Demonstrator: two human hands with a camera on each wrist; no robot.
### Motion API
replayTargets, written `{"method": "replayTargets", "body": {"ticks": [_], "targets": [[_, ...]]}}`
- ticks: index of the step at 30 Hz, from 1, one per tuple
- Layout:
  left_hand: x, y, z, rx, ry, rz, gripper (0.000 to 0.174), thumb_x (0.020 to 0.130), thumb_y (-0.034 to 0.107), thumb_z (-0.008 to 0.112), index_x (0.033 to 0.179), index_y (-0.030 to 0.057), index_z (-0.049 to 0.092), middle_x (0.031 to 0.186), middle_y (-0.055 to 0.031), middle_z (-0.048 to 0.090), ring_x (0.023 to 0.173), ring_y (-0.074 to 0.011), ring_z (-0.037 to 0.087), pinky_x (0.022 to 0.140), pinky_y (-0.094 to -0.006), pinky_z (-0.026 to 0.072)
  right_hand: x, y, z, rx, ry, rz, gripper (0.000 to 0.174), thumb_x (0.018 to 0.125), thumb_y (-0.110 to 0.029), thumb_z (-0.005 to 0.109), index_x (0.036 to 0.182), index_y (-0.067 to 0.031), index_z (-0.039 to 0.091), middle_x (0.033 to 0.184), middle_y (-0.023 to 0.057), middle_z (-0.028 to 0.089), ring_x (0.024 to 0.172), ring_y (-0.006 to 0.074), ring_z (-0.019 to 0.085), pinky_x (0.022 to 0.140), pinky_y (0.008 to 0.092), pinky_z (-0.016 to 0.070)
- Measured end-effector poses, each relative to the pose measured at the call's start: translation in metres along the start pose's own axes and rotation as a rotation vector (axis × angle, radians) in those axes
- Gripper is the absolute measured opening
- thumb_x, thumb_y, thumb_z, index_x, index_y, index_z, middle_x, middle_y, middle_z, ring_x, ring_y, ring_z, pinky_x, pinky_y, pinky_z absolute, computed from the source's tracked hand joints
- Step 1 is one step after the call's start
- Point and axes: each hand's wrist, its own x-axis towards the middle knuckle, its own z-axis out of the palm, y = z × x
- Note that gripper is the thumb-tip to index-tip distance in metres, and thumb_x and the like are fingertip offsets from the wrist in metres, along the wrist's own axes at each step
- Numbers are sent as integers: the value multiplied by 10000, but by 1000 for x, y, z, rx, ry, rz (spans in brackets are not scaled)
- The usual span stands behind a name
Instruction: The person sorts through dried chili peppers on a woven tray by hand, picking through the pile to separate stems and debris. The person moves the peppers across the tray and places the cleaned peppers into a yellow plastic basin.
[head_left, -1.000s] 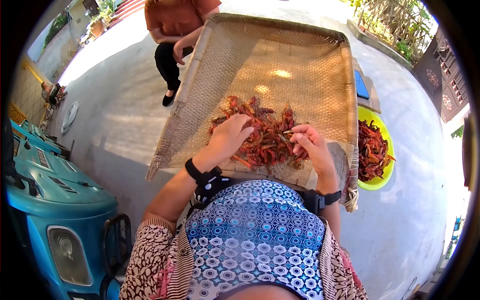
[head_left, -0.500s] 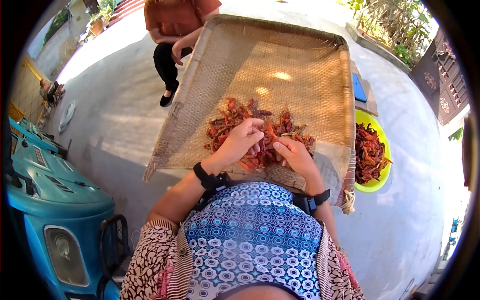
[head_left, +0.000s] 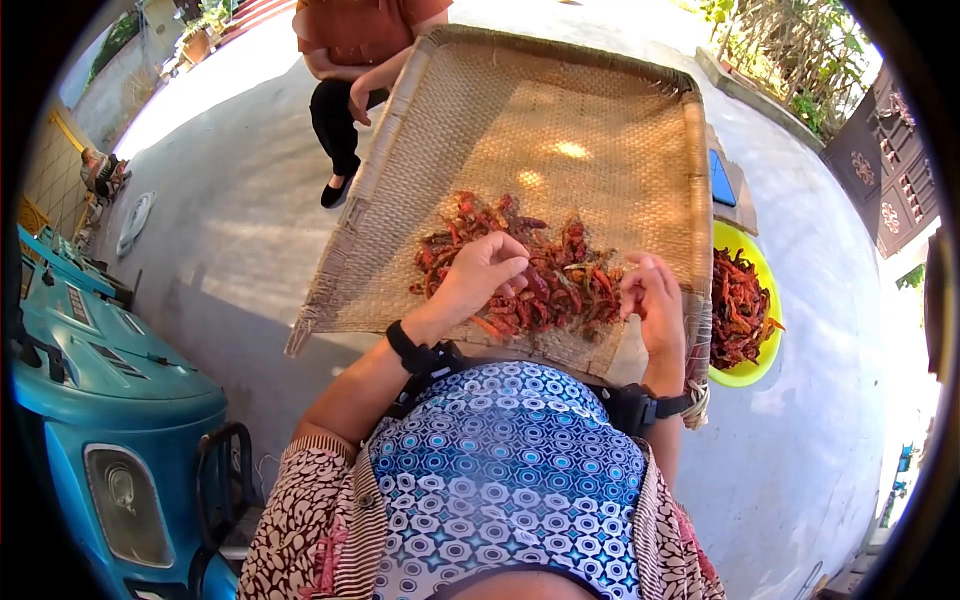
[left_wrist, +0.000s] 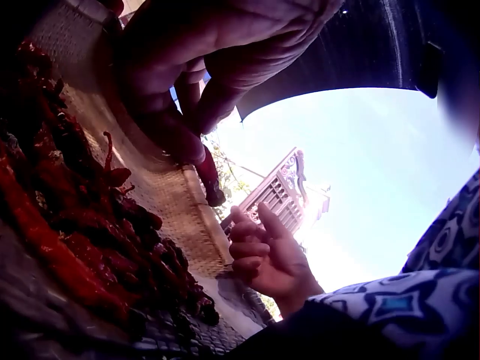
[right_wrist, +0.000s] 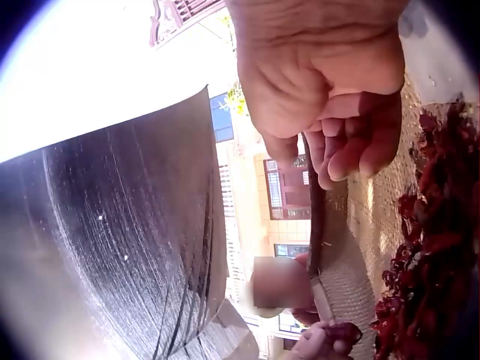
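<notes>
A heap of dried red chili peppers lies on the near part of a woven bamboo tray. Over the heap's left side, my left hand pinches one dark red chili pepper between thumb and fingers, its end pointing down in the left wrist view. My right hand is off to the right, above the tray's near right part at the edge of the heap. Its fingers are loosely bent, and nothing shows between them in the right wrist view.
A yellow basin full of red chilies stands right of the tray, with a blue phone-like slab on cardboard behind it. Someone in an orange top sits at the tray's far left. A teal vehicle stands at left.
My right hand came in to meet the left over the heap half a second ago, and has since moved away to the right. The left hand has stayed over the heap.
</notes>
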Motion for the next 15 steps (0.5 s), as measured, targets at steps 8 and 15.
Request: {"method": "replayTargets", "body": {"ticks": [8, 15], "targets": [[1, -8, 5, -145, -145, -52, 169, 962, 131, 566, 1067, 2, 532, 978, -87, 630, 862, -168, 667, 665, -269, 539, 4, 13, 47, -331, -440, 210, 244, 970, -282, 572, 1002, -42, 600, 755, 7, 612, 572, 57, 546, 519, 199, 445], [-9, -15, -22, 601, -166, 93, 180, 843, 134, 670, 960, 39, 573, 907, -57, 614, 807, -180, 623, 679, -332, 494, 8, 17, 8, -148, -67, 97, 223, 982, -269, 555, 958, -52, 598, 740, 13, 611, 567, 69, 540, 522, 204, 442]]}}
